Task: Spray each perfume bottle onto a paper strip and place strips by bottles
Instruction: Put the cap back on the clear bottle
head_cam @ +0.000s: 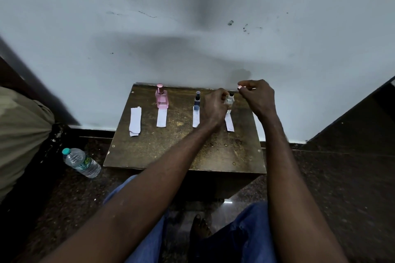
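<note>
Three perfume bottles stand in a row at the back of a small brown table point(171, 151). The pink bottle point(161, 98) has a paper strip point(161, 118) lying in front of it. The blue bottle point(197, 100) also has a strip point(195, 119) in front. My left hand point(214, 109) grips the small clear bottle point(229, 99) from its left side. My right hand point(256, 96) hovers just right of that bottle, pinching a small pale cap point(240, 87) between its fingertips. A third strip point(229, 123) lies in front of the clear bottle.
A stack of spare paper strips point(135, 121) lies at the table's left. A plastic water bottle point(82, 162) lies on the dark floor to the left. A pale wall point(192, 28) rises directly behind the table. My knees in blue jeans point(252, 230) are below the table.
</note>
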